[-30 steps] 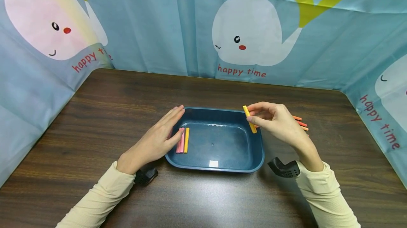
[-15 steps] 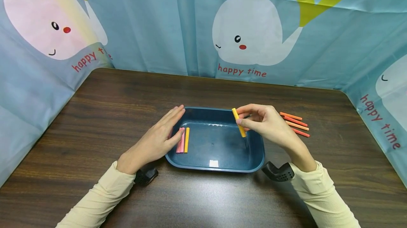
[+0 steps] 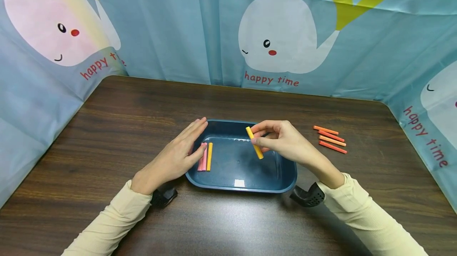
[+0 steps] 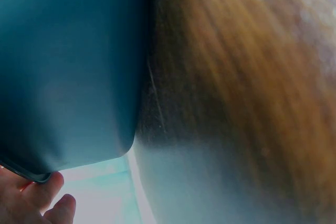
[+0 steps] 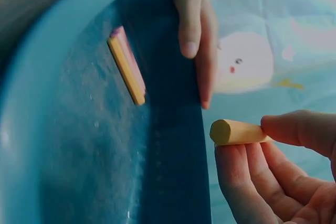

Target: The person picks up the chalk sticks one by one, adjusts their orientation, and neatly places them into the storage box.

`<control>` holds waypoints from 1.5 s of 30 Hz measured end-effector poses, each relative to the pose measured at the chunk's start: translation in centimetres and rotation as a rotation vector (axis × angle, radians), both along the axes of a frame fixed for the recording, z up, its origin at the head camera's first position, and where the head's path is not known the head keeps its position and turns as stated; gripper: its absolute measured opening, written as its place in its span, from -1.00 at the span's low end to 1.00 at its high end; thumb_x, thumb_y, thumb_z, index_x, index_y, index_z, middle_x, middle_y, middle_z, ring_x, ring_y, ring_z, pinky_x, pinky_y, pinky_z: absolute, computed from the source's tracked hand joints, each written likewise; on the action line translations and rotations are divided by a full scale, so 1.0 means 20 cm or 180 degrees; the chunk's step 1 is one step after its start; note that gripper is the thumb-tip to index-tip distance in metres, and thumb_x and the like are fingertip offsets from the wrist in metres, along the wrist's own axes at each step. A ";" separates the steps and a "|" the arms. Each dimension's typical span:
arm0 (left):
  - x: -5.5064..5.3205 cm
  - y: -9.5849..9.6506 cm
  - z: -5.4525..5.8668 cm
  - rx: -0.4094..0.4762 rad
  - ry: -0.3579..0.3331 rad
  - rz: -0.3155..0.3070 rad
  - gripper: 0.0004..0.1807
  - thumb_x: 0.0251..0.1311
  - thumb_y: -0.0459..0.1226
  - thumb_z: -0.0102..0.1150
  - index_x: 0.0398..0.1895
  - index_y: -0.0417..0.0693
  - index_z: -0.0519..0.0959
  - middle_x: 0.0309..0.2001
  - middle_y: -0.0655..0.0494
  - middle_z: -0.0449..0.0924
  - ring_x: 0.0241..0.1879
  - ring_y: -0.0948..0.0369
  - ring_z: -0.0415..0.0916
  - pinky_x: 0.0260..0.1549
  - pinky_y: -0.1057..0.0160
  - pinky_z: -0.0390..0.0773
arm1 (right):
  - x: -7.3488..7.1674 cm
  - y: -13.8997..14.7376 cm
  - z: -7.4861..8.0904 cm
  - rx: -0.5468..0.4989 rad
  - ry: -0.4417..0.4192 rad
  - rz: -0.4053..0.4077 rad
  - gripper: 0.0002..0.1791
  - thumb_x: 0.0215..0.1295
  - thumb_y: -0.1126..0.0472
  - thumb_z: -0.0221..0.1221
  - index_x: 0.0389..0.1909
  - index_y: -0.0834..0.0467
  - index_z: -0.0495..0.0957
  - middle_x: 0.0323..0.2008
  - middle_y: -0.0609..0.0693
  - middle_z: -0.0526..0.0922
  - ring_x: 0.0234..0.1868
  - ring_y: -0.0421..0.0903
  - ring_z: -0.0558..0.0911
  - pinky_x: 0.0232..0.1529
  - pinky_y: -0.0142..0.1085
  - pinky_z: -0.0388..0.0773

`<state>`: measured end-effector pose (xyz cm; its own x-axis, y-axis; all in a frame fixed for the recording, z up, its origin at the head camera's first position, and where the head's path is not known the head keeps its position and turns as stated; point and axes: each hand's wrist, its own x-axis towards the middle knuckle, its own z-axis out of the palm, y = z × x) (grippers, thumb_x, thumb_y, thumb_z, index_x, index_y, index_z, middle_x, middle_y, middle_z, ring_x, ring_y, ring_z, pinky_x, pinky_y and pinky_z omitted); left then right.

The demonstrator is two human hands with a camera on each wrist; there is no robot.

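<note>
A yellow chalk stick (image 3: 254,143) is pinched between the thumb and fingers of my right hand (image 3: 287,142), tilted above the blue plastic tub (image 3: 241,189). Its blunt end faces the right wrist camera as a pale yellow chalk (image 5: 231,131). My left hand (image 3: 175,158) rests on the tub's left wall, fingers straight along the rim and thumb reaching over the inside. Near that thumb, pink chalk sticks (image 3: 204,163) lie side by side in the tub with another yellow chalk stick (image 3: 209,157) beside them. The thumb partly covers the pink ones.
To the right of the tub, several orange and red chalk sticks (image 3: 332,138) lie on the dark wooden table (image 3: 143,101). A blue curtain (image 3: 171,30) with whale prints stands behind and at both sides.
My right hand has carried the yellow chalk leftward, from the tub's right rim to over its middle. The orange and red sticks have come into full view. My left hand stays put.
</note>
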<state>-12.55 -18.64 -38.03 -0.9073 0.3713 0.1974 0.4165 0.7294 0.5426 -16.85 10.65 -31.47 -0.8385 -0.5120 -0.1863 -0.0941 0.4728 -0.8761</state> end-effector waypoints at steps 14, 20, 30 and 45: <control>0.00 0.00 0.00 0.0012 -0.0023 0.0010 -0.29 0.37 -0.22 0.12 0.53 -0.18 0.14 0.58 -0.01 0.05 0.57 -0.04 -0.02 0.47 -0.15 0.12 | -0.01 -0.13 0.02 0.0013 -0.0172 0.0087 -0.62 0.30 0.23 0.24 0.09 0.30 0.56 -0.14 0.16 0.68 -0.29 -0.11 0.71 -0.13 -0.07 0.73; 0.00 0.00 0.00 -0.0004 -0.0072 0.0016 -0.29 0.38 -0.23 0.10 0.54 -0.17 0.13 0.58 -0.04 0.04 0.57 -0.04 -0.03 0.47 -0.17 0.11 | -0.01 -0.19 0.01 -0.0019 -0.0371 0.0176 -0.64 0.31 0.28 0.23 0.09 0.33 0.53 -0.11 0.21 0.67 -0.28 -0.10 0.73 -0.12 -0.09 0.72; 0.00 0.00 0.00 -0.0014 -0.0115 0.0020 -0.29 0.38 -0.22 0.11 0.53 -0.19 0.13 0.58 -0.04 0.03 0.58 -0.03 -0.05 0.46 -0.17 0.10 | -0.03 -0.26 -0.01 0.0094 -0.0514 0.0276 -0.67 0.33 0.26 0.22 0.06 0.31 0.52 -0.15 0.17 0.69 -0.38 -0.10 0.74 -0.16 -0.05 0.73; 0.00 -0.01 0.00 0.0011 -0.0097 -0.0020 -0.30 0.40 -0.21 0.08 0.53 -0.17 0.14 0.59 0.05 0.01 0.58 -0.03 -0.04 0.47 -0.16 0.11 | -0.06 -0.35 -0.03 0.0150 -0.0797 0.0306 -0.67 0.32 0.28 0.22 0.05 0.32 0.49 -0.18 0.14 0.67 -0.39 -0.09 0.74 -0.14 -0.08 0.73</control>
<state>-12.47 -18.79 -38.01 -0.9105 0.3764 0.1711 0.4045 0.7248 0.5577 -18.04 3.73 -32.12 -0.7112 -0.5731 -0.4071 0.0762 0.5129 -0.8551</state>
